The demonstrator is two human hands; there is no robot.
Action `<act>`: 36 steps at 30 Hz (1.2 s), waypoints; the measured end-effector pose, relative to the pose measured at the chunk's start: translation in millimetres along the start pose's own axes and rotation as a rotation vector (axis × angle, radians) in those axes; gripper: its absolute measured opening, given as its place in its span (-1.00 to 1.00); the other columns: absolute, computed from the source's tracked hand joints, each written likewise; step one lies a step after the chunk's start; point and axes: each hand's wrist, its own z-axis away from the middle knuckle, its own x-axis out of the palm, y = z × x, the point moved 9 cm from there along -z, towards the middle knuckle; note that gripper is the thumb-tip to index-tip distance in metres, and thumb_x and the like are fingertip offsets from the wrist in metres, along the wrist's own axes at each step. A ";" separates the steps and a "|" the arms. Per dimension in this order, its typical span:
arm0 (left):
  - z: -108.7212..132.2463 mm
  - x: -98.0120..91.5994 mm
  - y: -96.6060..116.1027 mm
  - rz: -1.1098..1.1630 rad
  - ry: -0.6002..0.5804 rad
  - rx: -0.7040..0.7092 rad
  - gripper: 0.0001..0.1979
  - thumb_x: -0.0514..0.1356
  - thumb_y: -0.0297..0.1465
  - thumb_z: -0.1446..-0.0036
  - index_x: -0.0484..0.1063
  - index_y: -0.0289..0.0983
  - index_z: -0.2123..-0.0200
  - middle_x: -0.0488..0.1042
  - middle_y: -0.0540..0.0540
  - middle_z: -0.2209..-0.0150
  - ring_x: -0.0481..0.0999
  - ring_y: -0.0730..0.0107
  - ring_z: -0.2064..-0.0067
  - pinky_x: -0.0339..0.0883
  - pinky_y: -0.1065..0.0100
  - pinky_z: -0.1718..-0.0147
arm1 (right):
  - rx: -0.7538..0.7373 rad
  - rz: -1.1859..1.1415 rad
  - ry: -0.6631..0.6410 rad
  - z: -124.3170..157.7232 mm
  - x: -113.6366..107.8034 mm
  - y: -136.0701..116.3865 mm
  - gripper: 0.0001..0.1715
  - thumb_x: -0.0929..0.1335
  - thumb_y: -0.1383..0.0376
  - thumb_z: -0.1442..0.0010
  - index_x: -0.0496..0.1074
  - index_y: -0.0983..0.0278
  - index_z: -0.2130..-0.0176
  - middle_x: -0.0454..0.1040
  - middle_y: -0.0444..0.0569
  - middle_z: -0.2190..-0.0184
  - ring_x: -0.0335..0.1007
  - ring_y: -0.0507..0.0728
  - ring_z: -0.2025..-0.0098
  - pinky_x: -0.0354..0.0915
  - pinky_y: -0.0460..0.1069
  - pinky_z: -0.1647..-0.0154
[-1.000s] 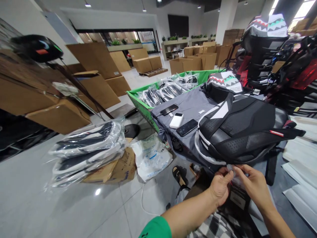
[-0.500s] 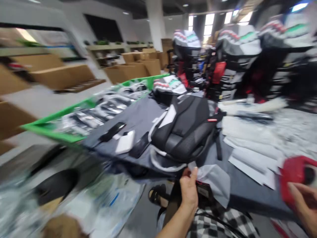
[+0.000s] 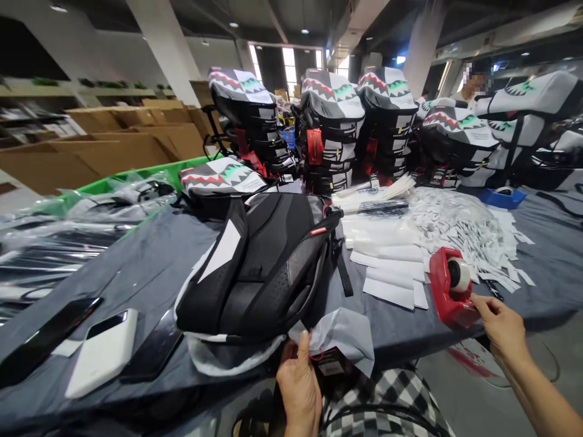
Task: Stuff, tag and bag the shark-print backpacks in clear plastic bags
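The left hand (image 3: 300, 379) hides part of the pale sheet (image 3: 344, 334) pinched by its thumb and fingers at the near edge of the backpack (image 3: 264, 273); print on the dark tag (image 3: 330, 363) there is illegible. The right hand (image 3: 504, 328) has its fingertips bunched at the red tape dispenser (image 3: 444, 291), right of the backpack; whether they grip tape, I cannot tell. The backpack lies on a grey-clothed table (image 3: 155, 261), stacked bags (image 3: 332, 133) behind it. It is black, straps up, with one white panel (image 3: 221, 250).
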 end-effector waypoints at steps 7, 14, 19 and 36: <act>0.5 1.8 1.6 0.018 -0.017 0.020 -0.43 0.55 -0.02 0.24 0.54 -0.29 0.27 0.63 -0.06 0.27 0.62 0.23 0.20 0.48 0.29 0.10 | 0.211 -0.197 -0.082 58.7 -5.2 19.3 -0.40 0.41 -0.27 0.07 0.38 0.18 0.40 0.41 -0.09 0.56 0.26 0.09 0.55 0.19 -0.01 0.57; 9.4 3.8 12.2 -0.114 -0.010 0.106 -0.41 0.47 0.08 0.16 0.55 -0.31 0.28 0.63 -0.09 0.30 0.58 0.26 0.24 0.42 0.30 0.13 | 0.491 -0.621 -0.758 155.1 125.0 -29.0 -0.24 0.52 -0.27 0.18 0.10 0.16 0.52 0.01 -0.29 0.63 -0.17 -0.05 0.61 -0.07 -0.12 0.70; 13.6 18.7 18.2 -0.032 -0.067 0.130 -0.44 0.46 0.04 0.09 0.56 -0.32 0.23 0.62 -0.14 0.24 0.57 0.22 0.21 0.41 0.29 0.12 | -0.288 -0.426 -1.259 205.7 185.7 -176.2 -0.36 0.33 -0.27 -0.20 0.33 0.21 0.47 0.23 -0.18 0.57 0.14 0.03 0.51 0.19 -0.08 0.50; 16.8 23.6 31.0 0.092 -0.137 0.172 -0.53 0.45 -0.09 0.07 0.55 -0.33 0.23 0.62 -0.17 0.20 0.54 0.16 0.11 0.35 0.24 0.01 | -1.624 0.016 -0.634 259.1 216.2 -259.1 -0.70 0.17 0.31 -0.43 0.29 0.16 0.36 0.42 -0.15 0.58 0.37 0.09 0.52 0.03 -0.03 0.53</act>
